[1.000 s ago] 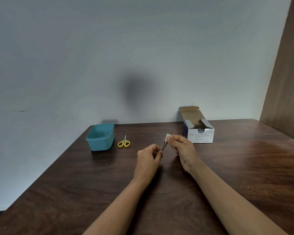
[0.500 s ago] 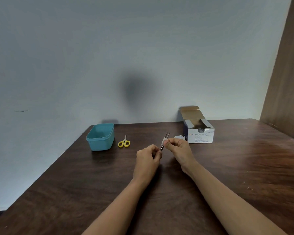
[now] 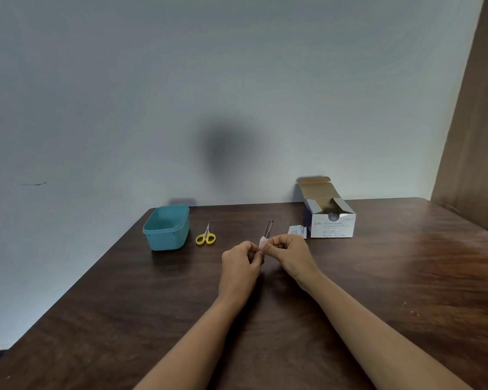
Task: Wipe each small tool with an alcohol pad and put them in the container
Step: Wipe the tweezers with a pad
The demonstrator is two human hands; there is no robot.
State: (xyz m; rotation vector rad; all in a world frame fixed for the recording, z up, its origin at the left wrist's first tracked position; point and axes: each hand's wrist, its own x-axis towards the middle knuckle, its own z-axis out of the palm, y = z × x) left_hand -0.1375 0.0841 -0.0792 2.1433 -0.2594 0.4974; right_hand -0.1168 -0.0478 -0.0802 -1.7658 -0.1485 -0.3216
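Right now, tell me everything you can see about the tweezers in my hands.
The tweezers look like thin dark metal, two slim prongs a little apart at the tips. They are held above the table, tilted with the tips up and away from the person. The left hand pinches the lower end, which it hides. The right hand pinches a white alcohol pad round the prongs low down.

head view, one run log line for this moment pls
step: wiping tweezers | left hand: grips tweezers' lower end | right hand: pinches alcohol pad round tweezers | scissors: lying beside container | container: no tool seen inside
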